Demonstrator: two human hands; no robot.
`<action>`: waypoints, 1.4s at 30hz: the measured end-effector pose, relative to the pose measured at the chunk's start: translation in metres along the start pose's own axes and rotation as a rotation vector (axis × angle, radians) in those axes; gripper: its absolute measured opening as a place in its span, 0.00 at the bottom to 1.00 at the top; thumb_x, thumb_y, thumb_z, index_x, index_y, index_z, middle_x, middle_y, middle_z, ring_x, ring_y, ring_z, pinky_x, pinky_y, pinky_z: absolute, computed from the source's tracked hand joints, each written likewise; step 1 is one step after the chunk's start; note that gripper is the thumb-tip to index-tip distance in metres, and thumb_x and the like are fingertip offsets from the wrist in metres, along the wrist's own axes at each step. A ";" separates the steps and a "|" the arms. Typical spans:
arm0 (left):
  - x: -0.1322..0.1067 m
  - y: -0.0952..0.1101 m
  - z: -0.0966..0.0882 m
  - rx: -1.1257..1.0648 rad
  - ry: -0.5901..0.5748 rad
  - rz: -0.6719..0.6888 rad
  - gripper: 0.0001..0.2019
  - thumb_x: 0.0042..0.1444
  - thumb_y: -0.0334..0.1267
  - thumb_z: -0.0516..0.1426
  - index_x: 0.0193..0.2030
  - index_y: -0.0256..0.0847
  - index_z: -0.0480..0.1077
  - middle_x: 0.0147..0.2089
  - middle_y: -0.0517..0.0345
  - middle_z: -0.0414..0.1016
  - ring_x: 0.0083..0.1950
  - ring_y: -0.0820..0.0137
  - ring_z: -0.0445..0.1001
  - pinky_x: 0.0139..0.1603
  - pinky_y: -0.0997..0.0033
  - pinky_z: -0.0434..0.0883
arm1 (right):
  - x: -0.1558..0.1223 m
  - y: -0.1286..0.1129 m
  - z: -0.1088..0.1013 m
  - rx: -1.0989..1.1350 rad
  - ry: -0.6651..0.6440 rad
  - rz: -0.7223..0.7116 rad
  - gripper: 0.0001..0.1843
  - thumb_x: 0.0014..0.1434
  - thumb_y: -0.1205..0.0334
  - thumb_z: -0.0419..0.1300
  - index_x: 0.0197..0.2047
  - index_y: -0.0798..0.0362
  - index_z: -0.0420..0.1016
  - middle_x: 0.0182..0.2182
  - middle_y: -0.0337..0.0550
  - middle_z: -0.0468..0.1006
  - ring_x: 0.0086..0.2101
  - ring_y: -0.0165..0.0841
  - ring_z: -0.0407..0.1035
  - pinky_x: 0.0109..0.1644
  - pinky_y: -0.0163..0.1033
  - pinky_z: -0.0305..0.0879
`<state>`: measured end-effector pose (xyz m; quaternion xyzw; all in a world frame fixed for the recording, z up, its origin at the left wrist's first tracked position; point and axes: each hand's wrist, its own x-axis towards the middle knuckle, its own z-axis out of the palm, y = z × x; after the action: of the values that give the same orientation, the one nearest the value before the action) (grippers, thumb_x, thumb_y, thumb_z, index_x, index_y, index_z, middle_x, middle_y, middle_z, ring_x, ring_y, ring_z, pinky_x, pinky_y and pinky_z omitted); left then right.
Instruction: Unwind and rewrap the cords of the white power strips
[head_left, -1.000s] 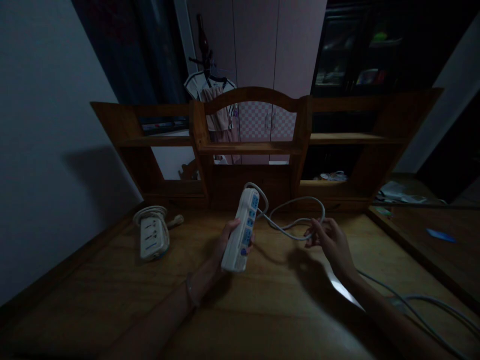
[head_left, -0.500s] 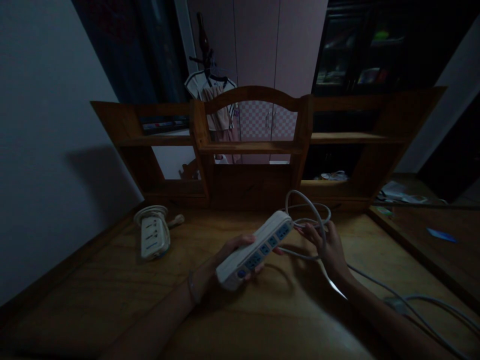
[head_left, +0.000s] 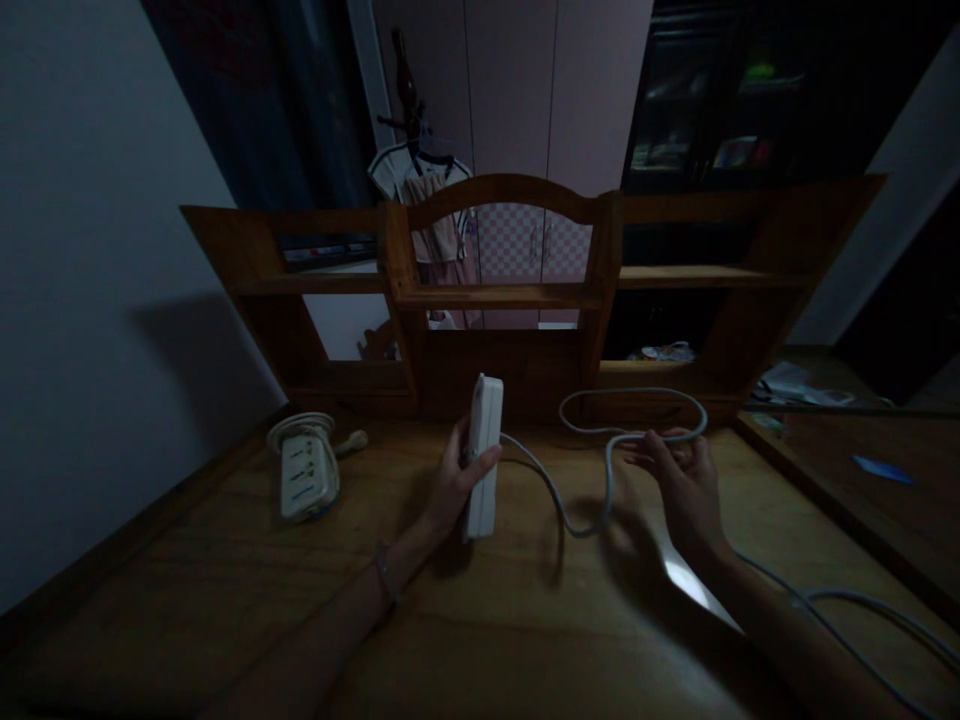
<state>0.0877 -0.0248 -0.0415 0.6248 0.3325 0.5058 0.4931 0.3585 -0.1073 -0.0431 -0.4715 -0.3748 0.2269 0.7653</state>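
A white power strip (head_left: pixel 489 455) is gripped in my left hand (head_left: pixel 455 480), held above the desk with its narrow side toward me and its sockets turned away from view. From it a grey-white cord (head_left: pixel 551 483) dips and runs right to my right hand (head_left: pixel 684 485). The fingers of that hand pinch the cord where it bends into a loose loop. Past my right forearm, more of the cord trails to the right edge. Another power strip (head_left: pixel 306 478), with its cord wound round it, lies at the left of the desk.
A wooden shelf unit (head_left: pixel 502 297) spans the back of the wooden desk (head_left: pixel 300 620). A wall (head_left: pixel 97 300) bounds the left side. To the right, a blue card (head_left: pixel 883 470) lies on a brown surface. Clothes (head_left: pixel 429 195) hang on a rack behind.
My left hand has turned the power strip upright, so its sockets no longer face me. My right hand has moved right with the cord, drawing its loop wider and away from the strip.
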 end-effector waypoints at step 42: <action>-0.017 -0.004 0.012 0.684 -0.114 0.469 0.40 0.56 0.44 0.59 0.70 0.42 0.42 0.68 0.46 0.53 0.66 0.59 0.58 0.64 0.58 0.62 | -0.007 0.022 0.003 -0.498 -0.479 0.230 0.25 0.60 0.39 0.55 0.41 0.54 0.71 0.27 0.42 0.78 0.20 0.31 0.67 0.21 0.33 0.62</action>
<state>0.0948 -0.0424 -0.0509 0.8382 0.3022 0.4297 0.1464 0.3524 -0.1007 -0.0647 -0.6162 -0.5316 0.3171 0.4870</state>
